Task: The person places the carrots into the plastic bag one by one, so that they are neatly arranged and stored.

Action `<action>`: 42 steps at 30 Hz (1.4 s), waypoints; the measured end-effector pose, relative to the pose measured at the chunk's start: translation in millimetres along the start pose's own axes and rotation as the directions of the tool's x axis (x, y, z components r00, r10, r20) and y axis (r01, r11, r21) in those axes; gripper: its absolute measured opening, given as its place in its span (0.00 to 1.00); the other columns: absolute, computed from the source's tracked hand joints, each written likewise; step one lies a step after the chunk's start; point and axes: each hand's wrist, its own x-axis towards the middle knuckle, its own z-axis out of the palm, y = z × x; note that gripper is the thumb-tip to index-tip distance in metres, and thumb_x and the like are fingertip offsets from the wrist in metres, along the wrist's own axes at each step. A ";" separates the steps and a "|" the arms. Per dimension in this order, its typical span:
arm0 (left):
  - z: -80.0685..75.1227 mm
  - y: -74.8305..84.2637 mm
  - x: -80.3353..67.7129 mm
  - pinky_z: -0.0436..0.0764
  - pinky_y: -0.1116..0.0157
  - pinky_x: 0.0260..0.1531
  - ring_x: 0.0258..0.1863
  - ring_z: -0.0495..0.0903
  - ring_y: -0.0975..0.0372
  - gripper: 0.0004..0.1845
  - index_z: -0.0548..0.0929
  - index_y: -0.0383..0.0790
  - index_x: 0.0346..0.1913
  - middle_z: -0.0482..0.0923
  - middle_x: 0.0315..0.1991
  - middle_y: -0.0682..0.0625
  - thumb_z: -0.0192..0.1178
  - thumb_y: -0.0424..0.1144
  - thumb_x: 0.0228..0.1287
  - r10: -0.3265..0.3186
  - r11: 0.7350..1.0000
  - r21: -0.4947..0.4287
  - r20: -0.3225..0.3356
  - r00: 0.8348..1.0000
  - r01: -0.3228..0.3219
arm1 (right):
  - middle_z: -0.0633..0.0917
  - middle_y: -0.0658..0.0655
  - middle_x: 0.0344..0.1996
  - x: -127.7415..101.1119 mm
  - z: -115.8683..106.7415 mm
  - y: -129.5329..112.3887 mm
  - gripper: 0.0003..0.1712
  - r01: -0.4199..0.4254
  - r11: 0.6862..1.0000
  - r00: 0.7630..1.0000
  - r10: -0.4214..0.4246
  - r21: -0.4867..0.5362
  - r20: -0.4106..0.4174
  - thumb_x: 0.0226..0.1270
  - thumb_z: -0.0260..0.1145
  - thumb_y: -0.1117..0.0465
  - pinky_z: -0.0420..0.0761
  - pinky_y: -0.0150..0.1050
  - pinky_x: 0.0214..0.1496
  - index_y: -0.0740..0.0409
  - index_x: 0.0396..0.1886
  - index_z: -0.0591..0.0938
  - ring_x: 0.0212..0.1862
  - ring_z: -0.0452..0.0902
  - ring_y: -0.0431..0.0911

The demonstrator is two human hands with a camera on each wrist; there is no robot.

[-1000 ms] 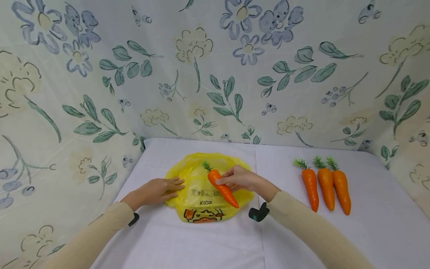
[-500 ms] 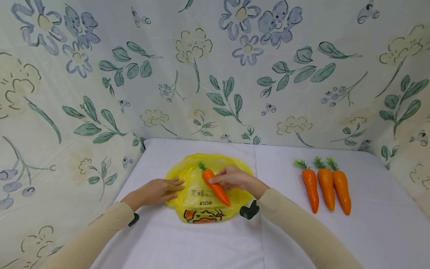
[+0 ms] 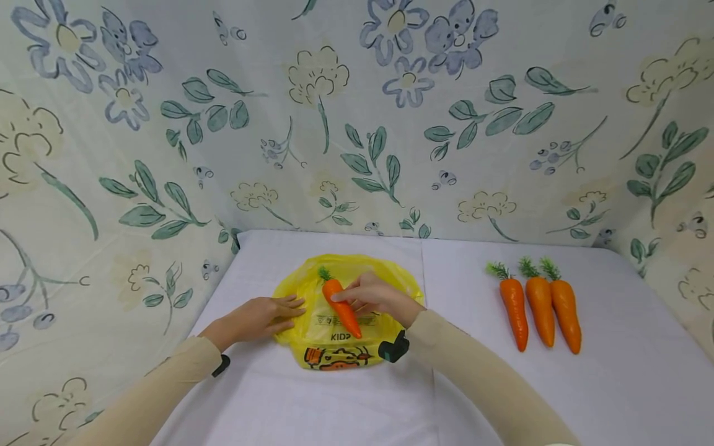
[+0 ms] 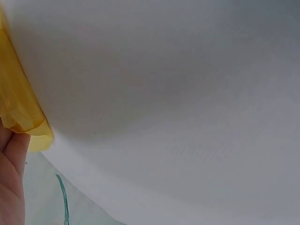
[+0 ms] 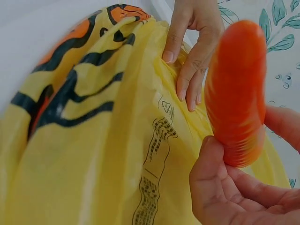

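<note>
A yellow plastic bag (image 3: 312, 291), with printed letters and a cartoon along its near side, lies spread on the white cloth. My left hand (image 3: 259, 319) rests at the bag's left edge with fingers extended over it; in the right wrist view those fingers (image 5: 190, 70) touch the yellow plastic. Above the middle of the bag, my right hand (image 3: 376, 297) pinches an orange toy carrot (image 3: 341, 310) between thumb and fingers. Its green top points away and to the left. Up close in the right wrist view, the carrot (image 5: 239, 93) hides part of the bag.
Three more carrots (image 3: 514, 314) with green tops lie side by side on the white cloth (image 3: 463, 266) at the right. A flower-patterned curtain (image 3: 334, 155) stands behind and along both sides. Each wrist carries a small dark camera (image 3: 394, 348).
My right hand has moved left with the carrot, from the bag's right part to over its middle. The carrot now stands a little steeper. My left hand has stayed in place.
</note>
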 end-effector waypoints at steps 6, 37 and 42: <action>0.2 -0.7 0.6 0.69 0.48 0.65 0.70 0.66 0.51 0.24 0.76 0.40 0.68 0.70 0.70 0.46 0.58 0.45 0.74 0.014 1.000 -0.001 -0.011 1.000 -0.014 | 0.82 0.61 0.37 5.4 6.7 2.8 0.21 -0.005 1.000 1.000 0.005 0.029 -0.010 0.60 0.77 0.57 0.87 0.46 0.43 0.70 0.43 0.83 0.34 0.82 0.50; 1.6 -4.7 1.7 0.69 0.50 0.65 0.71 0.66 0.54 0.25 0.76 0.44 0.69 0.68 0.71 0.50 0.57 0.49 0.74 -0.017 1.000 -0.007 0.013 1.000 0.017 | 0.85 0.61 0.34 20.0 47.2 3.6 0.23 0.029 0.992 0.979 -0.002 0.126 -0.205 0.58 0.78 0.58 0.87 0.46 0.42 0.69 0.44 0.79 0.31 0.84 0.49; 2.2 -6.5 2.1 0.69 0.51 0.66 0.71 0.65 0.56 0.25 0.76 0.46 0.69 0.68 0.71 0.52 0.57 0.51 0.74 -0.029 1.000 -0.009 0.018 0.999 0.029 | 0.84 0.61 0.36 24.0 53.6 4.5 0.26 0.047 0.992 0.961 -0.013 0.115 -0.277 0.58 0.78 0.58 0.87 0.44 0.39 0.69 0.47 0.77 0.31 0.85 0.49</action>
